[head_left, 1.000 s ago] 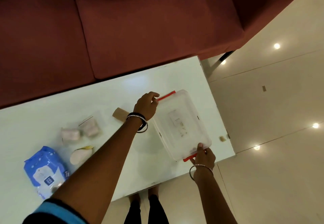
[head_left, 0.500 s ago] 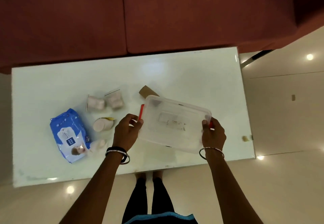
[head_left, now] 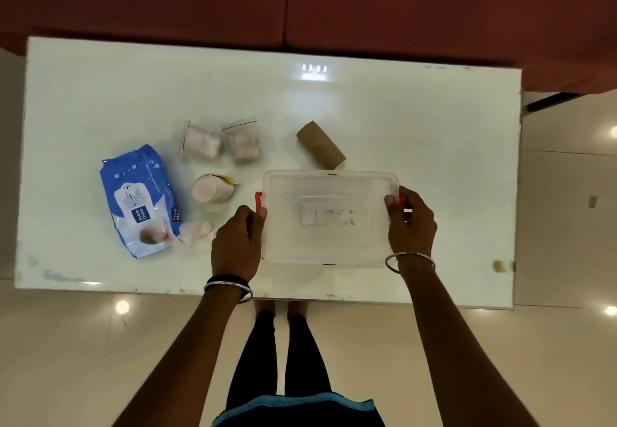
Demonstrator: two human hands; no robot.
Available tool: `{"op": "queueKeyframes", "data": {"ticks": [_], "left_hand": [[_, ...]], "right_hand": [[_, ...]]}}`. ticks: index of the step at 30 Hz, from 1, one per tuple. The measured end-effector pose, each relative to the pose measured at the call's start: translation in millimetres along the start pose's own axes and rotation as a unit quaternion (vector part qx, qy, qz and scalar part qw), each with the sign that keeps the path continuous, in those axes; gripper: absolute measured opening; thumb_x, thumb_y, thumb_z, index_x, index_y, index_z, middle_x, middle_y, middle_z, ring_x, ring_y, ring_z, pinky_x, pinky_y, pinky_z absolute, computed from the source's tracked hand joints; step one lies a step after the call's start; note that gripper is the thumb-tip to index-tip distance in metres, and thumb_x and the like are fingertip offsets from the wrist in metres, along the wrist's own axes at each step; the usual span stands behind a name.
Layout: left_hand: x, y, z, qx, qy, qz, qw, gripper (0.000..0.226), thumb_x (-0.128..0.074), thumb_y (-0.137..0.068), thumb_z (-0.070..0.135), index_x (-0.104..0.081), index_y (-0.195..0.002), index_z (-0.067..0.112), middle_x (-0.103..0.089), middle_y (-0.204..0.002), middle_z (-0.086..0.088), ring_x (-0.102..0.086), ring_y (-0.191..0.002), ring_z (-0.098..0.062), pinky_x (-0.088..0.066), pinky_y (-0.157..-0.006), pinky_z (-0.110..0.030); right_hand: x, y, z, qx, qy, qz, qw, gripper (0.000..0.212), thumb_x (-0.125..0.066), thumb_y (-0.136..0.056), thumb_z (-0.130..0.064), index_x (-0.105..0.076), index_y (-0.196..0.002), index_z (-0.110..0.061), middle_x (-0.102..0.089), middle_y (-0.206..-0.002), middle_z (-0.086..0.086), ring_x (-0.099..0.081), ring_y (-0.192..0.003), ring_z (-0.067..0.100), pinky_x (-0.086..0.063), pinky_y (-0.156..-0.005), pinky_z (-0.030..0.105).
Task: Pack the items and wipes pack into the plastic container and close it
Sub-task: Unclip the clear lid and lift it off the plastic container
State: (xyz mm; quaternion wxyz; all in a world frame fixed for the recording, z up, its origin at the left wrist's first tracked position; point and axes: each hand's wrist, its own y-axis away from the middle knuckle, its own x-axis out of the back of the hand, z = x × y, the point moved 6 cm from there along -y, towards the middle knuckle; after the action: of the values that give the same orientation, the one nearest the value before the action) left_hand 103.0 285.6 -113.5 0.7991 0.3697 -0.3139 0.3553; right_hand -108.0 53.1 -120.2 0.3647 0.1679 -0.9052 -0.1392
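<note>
Both hands grip the clear plastic container [head_left: 330, 217] at its short ends: the left hand [head_left: 237, 243] is wrapped round the end with the red latch [head_left: 259, 200], thumb on top of the lid, and the right hand [head_left: 411, 222] closes round the opposite end, covering most of the second red latch [head_left: 403, 202]. The container sits on the white glass table [head_left: 417, 119] near its front edge, lid on, and looks empty, so the packing has not begun. Everything to be packed lies outside the grip: the blue wipes pack [head_left: 140, 204] well out past the left hand, a stack of round pads [head_left: 213, 188] and a small wrapped bundle [head_left: 200, 231] just beyond the left knuckles, two clear pouches [head_left: 220, 141] farther off, and a cardboard tube [head_left: 320, 145] just behind the container's far rim. The risk, as I judge it, lies in the latches: if both pop at once the lid may spring and the light box skid on the slick glass, knocking the tube rolling or nudging the pads; the left wrist could also sweep the bundle toward the table edge
</note>
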Motion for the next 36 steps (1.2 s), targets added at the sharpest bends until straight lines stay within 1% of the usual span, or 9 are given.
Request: {"op": "queueKeyframes", "data": {"ticks": [5, 12, 16, 19, 22, 26, 29, 32, 36], "left_hand": [[-4, 3, -1, -0.013, -0.018, 0.031, 0.999, 0.039, -0.032, -0.1, 0.043, -0.045, -0.08, 0.012, -0.053, -0.059, -0.004, -0.053, -0.054, -0.029, -0.045, -0.05, -0.039], [-20, -2, -22, 0.08, 0.025, 0.056, 0.995, 0.035, -0.031, -0.103, 0.033, -0.046, -0.077, 0.014, -0.052, -0.063, -0.001, -0.052, -0.061, -0.029, -0.039, -0.057, -0.033], [-30, -5, -32, 0.098, 0.106, 0.037, 0.989, 0.036, -0.032, -0.103, 0.031, -0.051, -0.08, 0.011, -0.053, -0.067, -0.001, -0.05, -0.066, -0.023, -0.036, -0.063, -0.031], [-36, -10, -37, 0.111, 0.156, 0.0, 0.982, 0.038, -0.032, -0.103, 0.029, -0.061, -0.1, 0.004, -0.063, -0.088, -0.012, -0.058, -0.079, -0.029, -0.051, -0.072, -0.04], [-42, -11, -40, 0.134, 0.188, -0.041, 0.972, 0.041, -0.031, -0.103, 0.034, -0.06, -0.113, 0.007, -0.065, -0.099, -0.014, -0.064, -0.089, -0.037, -0.058, -0.075, -0.05], [-47, -11, -44, 0.159, 0.222, -0.079, 0.959, 0.043, -0.031, -0.102, 0.041, -0.061, -0.115, 0.011, -0.067, -0.104, -0.019, -0.065, -0.087, -0.035, -0.059, -0.064, -0.042], [-51, -12, -47, 0.181, 0.25, -0.103, 0.946, 0.041, -0.033, -0.102, 0.039, -0.06, -0.12, 0.014, -0.067, -0.107, -0.016, -0.063, -0.085, -0.031, -0.056, -0.059, -0.034], [-51, -13, -47, 0.183, 0.258, -0.115, 0.942, 0.04, -0.034, -0.102, 0.039, -0.06, -0.121, 0.015, -0.067, -0.108, -0.016, -0.066, -0.091, -0.035, -0.059, -0.065, -0.044], [-53, -11, -47, 0.196, 0.285, -0.132, 0.929, 0.039, -0.034, -0.102, 0.038, -0.059, -0.125, 0.02, -0.068, -0.112, -0.014, -0.067, -0.097, -0.034, -0.059, -0.073, -0.055]], "right_hand": [[-6, 3, 3, 0.031, 0.001, 0.029, 0.999, 0.028, -0.059, -0.095, -0.027, -0.064, -0.118, -0.012, -0.067, -0.105, 0.009, -0.06, -0.092, 0.023, -0.049, -0.082, 0.037], [-7, 8, 10, 0.032, -0.046, 0.04, 0.998, 0.032, -0.058, -0.094, -0.038, -0.064, -0.12, -0.021, -0.064, -0.103, -0.005, -0.057, -0.089, 0.01, -0.046, -0.074, 0.014], [-5, 9, 28, -0.051, -0.122, 0.047, 0.99, 0.033, -0.063, -0.09, -0.044, -0.072, -0.11, -0.02, -0.073, -0.102, -0.002, -0.064, -0.088, 0.009, -0.054, -0.079, 0.028], [-5, 9, 33, -0.058, -0.124, 0.055, 0.989, 0.035, -0.063, -0.089, -0.046, -0.074, -0.105, -0.017, -0.074, -0.097, 0.0, -0.06, -0.077, -0.001, -0.05, -0.073, 0.016], [-5, 9, 31, -0.038, -0.09, 0.074, 0.992, 0.035, -0.055, -0.094, -0.045, -0.074, -0.102, -0.016, -0.072, -0.087, -0.006, -0.057, -0.076, 0.001, -0.042, -0.065, 0.005], [-5, 8, 29, -0.026, -0.065, 0.081, 0.994, 0.039, -0.047, -0.098, -0.047, -0.066, -0.076, -0.021, -0.052, -0.058, -0.009, -0.043, -0.059, 0.008, -0.038, -0.057, 0.02], [-2, 3, 39, -0.043, -0.054, 0.082, 0.994, 0.037, -0.044, -0.1, -0.042, -0.069, -0.077, -0.028, -0.057, -0.06, -0.005, -0.049, -0.062, 0.019, -0.041, -0.061, 0.029], [-4, -6, 52, -0.086, -0.057, 0.053, 0.993, 0.036, -0.047, -0.098, -0.04, -0.075, -0.091, -0.019, -0.064, -0.07, 0.005, -0.052, -0.07, 0.021, -0.047, -0.071, 0.034], [-5, -13, 56, -0.165, -0.094, 0.011, 0.982, 0.034, -0.062, -0.09, -0.03, -0.066, -0.071, -0.002, -0.046, -0.062, 0.008, -0.039, -0.064, 0.02, -0.038, -0.065, 0.035]]}}
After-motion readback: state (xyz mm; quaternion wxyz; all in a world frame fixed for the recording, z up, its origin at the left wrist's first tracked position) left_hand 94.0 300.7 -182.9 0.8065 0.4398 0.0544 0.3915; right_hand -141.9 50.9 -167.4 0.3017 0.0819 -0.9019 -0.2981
